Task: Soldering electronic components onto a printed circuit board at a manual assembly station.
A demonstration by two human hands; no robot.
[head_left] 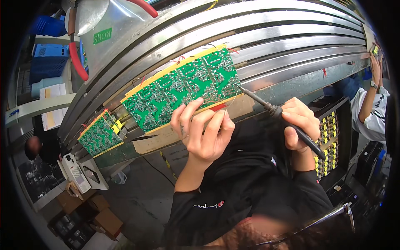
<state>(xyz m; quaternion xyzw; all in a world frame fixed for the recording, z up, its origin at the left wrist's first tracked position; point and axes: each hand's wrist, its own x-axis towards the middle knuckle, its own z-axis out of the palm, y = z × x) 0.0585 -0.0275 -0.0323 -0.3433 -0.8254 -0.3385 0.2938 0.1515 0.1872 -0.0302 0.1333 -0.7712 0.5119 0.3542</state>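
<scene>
A soldering iron [271, 108] with a black handle is gripped in my right hand [301, 123]. Its metal tip points left and meets the right end of a long green circuit board panel [168, 98] or sits very close to it. Between the fingertips of my left hand [202, 132] runs a thin solder wire [235, 99], its upper end near the iron's tip. Small components and solder joints cover the panel, which lies slantwise with yellowish edge strips. Some of my left fingers are at the panel's near edge; whether they press on it I cannot tell.
A smaller green board [100, 135] lies left of the panel. Long metal rails [287, 43] run behind the work. At right stands a black bin [338, 125] with rows of yellow-topped parts. A telephone [76, 171] is at lower left. Another person's arm [368, 100] shows far right.
</scene>
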